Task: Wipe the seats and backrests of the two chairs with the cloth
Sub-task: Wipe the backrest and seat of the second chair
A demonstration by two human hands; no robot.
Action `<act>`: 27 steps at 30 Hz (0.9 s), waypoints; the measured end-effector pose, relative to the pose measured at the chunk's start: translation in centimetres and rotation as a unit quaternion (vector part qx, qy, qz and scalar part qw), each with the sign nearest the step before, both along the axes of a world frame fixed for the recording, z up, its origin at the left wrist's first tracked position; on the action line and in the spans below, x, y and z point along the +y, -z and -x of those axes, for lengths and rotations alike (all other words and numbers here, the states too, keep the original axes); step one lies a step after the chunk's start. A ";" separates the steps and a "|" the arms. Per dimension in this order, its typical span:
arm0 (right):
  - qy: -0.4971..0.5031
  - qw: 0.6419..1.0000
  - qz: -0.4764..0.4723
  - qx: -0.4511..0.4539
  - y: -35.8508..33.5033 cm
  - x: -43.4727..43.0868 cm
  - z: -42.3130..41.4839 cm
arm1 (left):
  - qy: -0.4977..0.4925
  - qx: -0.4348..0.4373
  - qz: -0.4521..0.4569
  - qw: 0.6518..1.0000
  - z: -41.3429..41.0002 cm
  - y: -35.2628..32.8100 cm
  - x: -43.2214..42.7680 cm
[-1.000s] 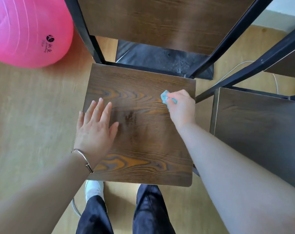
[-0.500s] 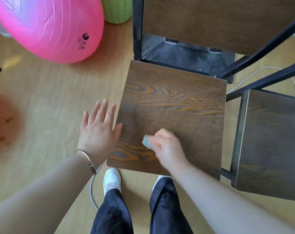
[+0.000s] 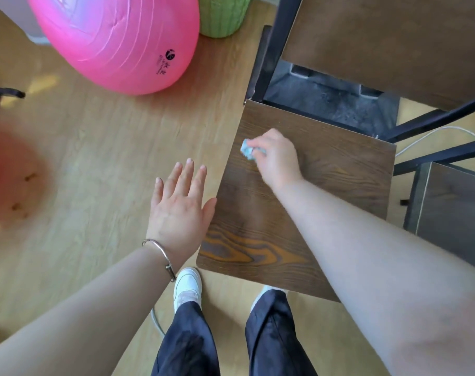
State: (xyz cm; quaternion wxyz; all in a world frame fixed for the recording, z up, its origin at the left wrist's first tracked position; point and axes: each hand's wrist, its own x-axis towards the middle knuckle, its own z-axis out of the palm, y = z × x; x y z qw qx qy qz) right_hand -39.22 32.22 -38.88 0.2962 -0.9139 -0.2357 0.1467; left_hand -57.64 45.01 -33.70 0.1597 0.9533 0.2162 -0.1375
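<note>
A dark wood-grain chair seat (image 3: 326,185) on a black metal frame fills the middle right, with its backrest (image 3: 393,36) at the top right. My right hand (image 3: 274,156) grips a small crumpled light-blue cloth (image 3: 248,150) and presses it on the seat near its far left edge. My left hand (image 3: 179,204) hovers flat with straight fingers just left of the seat, holding nothing; its thumb lies at the seat's left edge. The second chair's seat (image 3: 453,213) shows at the right edge.
A big pink exercise ball (image 3: 117,42) and a green ribbed container (image 3: 222,14) stand on the wooden floor at the top left. A white cable (image 3: 434,134) lies on the floor behind the chairs. My legs and white shoes are below the seat's front edge.
My right hand swept the cloth from the seat's far right to its near middle, then up to the far left edge. My left hand came off the seat to its left side.
</note>
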 end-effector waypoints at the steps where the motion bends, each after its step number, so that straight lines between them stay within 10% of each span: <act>1: -0.024 1.000 -0.002 -0.007 0.2 -0.6 1.8 | -0.003 0.002 0.002 1.000 0.2 -0.1 0.2; 10: -0.126 0.990 -0.004 0.066 0.2 -6.8 18.3 | -0.009 -0.001 -0.008 1.000 1.0 -0.6 1.0; 14: -0.085 0.996 -0.040 -0.002 -1.2 -7.8 13.5 | 0.002 0.002 -0.013 1.000 0.4 -0.6 0.2; 20: 0.270 0.958 0.077 -0.049 -1.7 -15.6 -2.9 | 0.017 -0.007 -0.006 1.000 -1.2 -0.1 -2.0; 27: 0.139 0.986 0.070 -0.065 0.2 -14.7 3.7 | 0.056 0.011 -0.004 0.998 -2.3 0.4 -4.3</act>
